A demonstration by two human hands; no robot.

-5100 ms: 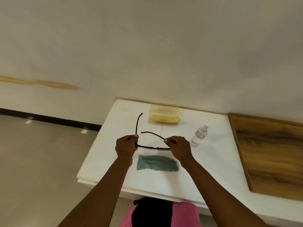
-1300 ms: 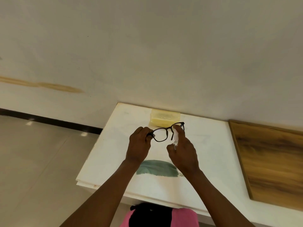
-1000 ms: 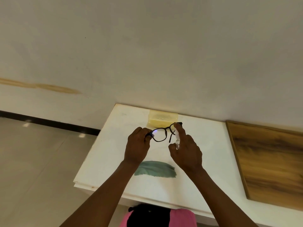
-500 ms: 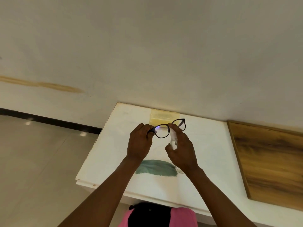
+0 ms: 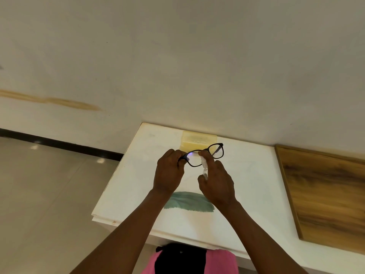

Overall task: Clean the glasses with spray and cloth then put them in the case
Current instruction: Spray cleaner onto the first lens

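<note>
Head view: a person's left hand (image 5: 169, 171) is pinching the black glasses (image 5: 205, 155) by their left end, holding them up over the white worktop (image 5: 246, 186). The right hand (image 5: 216, 182) is gripping a small spray bottle (image 5: 204, 165) w/ index finger on its top, nozzle just beside the lens. A teal cloth (image 5: 189, 201) is lying flat below the hands; the yellow case (image 5: 197, 139) is sitting closed at the worktop's far edge, against the wall.
</note>
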